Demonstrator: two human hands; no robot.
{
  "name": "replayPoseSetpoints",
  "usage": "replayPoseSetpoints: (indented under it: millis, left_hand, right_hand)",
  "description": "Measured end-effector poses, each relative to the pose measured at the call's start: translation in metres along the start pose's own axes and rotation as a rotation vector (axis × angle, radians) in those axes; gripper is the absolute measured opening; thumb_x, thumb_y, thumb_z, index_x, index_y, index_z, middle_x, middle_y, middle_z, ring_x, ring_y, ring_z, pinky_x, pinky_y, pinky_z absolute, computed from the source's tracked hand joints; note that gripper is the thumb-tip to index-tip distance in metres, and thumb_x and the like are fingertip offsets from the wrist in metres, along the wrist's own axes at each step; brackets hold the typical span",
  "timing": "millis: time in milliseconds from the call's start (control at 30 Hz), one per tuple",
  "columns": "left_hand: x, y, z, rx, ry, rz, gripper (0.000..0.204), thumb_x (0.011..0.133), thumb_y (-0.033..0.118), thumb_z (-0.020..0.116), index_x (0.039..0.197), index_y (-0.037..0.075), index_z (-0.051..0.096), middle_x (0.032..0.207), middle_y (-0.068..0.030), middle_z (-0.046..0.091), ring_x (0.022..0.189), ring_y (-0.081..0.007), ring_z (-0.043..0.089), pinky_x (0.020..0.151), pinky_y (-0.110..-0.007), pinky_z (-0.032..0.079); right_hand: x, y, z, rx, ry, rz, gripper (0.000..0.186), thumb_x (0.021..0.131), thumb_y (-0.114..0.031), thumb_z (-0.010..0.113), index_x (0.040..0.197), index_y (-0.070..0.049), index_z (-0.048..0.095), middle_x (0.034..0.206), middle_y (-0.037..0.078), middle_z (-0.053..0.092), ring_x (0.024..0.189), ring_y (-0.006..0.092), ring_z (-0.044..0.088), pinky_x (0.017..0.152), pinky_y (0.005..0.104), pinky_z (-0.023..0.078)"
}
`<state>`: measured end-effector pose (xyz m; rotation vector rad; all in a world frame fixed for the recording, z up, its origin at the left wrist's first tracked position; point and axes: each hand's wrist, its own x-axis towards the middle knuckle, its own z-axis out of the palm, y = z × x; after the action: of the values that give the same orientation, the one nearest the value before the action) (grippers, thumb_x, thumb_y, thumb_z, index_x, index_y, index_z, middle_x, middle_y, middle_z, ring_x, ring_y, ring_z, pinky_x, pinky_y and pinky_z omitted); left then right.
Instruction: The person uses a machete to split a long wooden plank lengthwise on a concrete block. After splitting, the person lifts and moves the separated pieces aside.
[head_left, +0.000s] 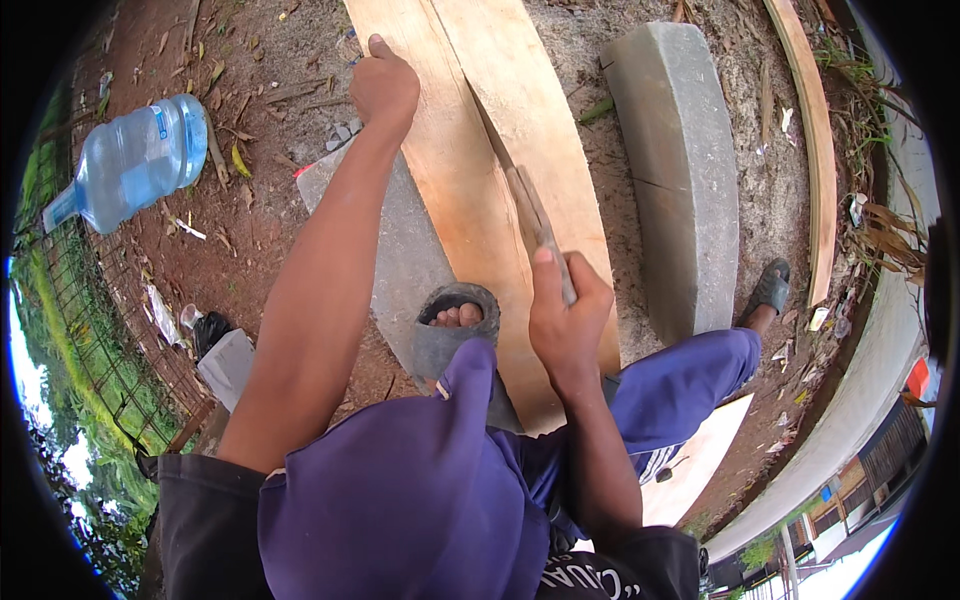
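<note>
my left hand [386, 90] clasps the long pale wooden sheet [455, 180], likely steadying it on the grey concrete slab [405, 250]; my right hand [568, 322] grips the brown wooden-handled blade [529, 205] in the sheet's slit [448, 42].

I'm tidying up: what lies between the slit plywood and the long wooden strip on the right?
The head view shows a grey concrete block and, nearer the strip, the right sandal, plus litter.

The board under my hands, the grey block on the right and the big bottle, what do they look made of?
Board: probably plywood or plain timber, unfinished, from its pale tan, grained face.
Grey block: likely concrete, with a dull, speckled surface.
Bottle: seemingly blue-tinted plastic, glossy, judging by its see-through, ribbed walls.
</note>
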<state>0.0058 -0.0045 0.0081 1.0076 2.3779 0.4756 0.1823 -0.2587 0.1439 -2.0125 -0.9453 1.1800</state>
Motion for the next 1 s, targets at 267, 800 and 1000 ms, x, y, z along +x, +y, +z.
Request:
replayPoseSetpoints:
  millis: [267, 800, 1000]
  left_hand:
    - [-0.004, -0.001, -0.006, -0.03, -0.008, -0.059, 0.073, 0.108, 0.049, 0.031, 0.113, -0.016, 0.065, 0.118, -0.0344, 0.066, 0.116, -0.0461, 0.063, 0.099, -0.051, 0.049]
    - [-0.002, 0.001, 0.01, 0.02, -0.055, 0.012, 0.07, 0.108, 0.052, 0.029, 0.11, -0.008, 0.066, 0.111, -0.0323, 0.068, 0.11, -0.0476, 0.065, 0.096, -0.055, 0.049]
    - [-0.003, -0.006, 0.005, -0.04, -0.007, 0.033, 0.067, 0.108, 0.049, 0.035, 0.104, -0.011, 0.065, 0.108, -0.0336, 0.067, 0.109, -0.0484, 0.063, 0.095, -0.054, 0.047]
  right_hand:
    - [-0.136, 0.009, -0.093, -0.119, -0.065, -0.058, 0.02, 0.095, -0.016, 0.066, 0.085, 0.001, 0.063, 0.06, 0.01, 0.06, 0.049, 0.0176, 0.059, 0.05, 0.0327, 0.045]
    - [-0.049, 0.014, -0.036, 0.005, -0.048, -0.006, 0.023, 0.095, -0.014, 0.067, 0.079, 0.0, 0.059, 0.059, 0.009, 0.055, 0.05, 0.0135, 0.052, 0.05, 0.034, 0.042]
    - [-0.024, 0.008, -0.013, 0.012, -0.026, -0.004, 0.023, 0.094, -0.016, 0.069, 0.081, 0.0, 0.06, 0.058, 0.005, 0.052, 0.052, 0.0101, 0.048, 0.051, 0.031, 0.04]
